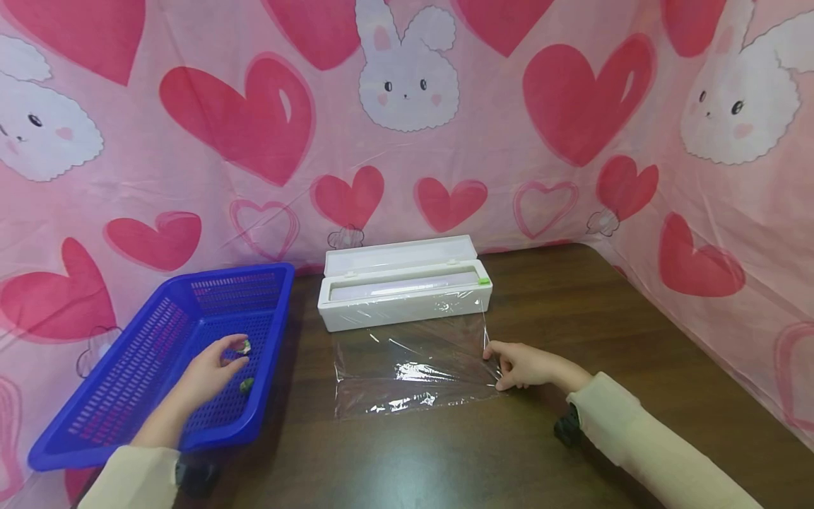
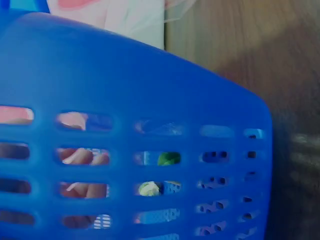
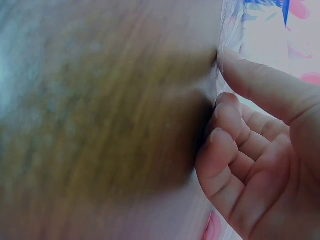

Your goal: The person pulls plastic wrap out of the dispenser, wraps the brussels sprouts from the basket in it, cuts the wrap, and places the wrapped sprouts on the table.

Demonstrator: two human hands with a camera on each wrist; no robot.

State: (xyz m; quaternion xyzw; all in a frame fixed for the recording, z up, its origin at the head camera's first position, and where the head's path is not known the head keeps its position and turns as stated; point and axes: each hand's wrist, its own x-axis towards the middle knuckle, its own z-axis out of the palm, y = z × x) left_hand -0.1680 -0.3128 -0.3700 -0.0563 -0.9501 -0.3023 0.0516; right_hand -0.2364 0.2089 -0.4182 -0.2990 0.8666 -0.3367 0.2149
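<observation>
In basket (image 1: 273, 346), left hand (image 1: 208, 373) loose, wrist view part-blocked; right hand (image 1: 525, 365) pinches film (image 1: 413, 375).

Glossy film (image 1: 413, 371) over a wood-grain desk (image 1: 572, 297)
The film looks like thin, clear plastic, crinkled and full of glints; the box (image 1: 400, 256) near the desk's far edge is smooth white plastic, the basket (image 1: 272, 339) by its left edge slick, slotted blue plastic. The desk has a satin sheen, brightest toward its near edge; cloth (image 1: 394, 170) beyond the far edge is creased, mostly matt. Sleeves (image 1: 655, 438): matt fabric.
</observation>
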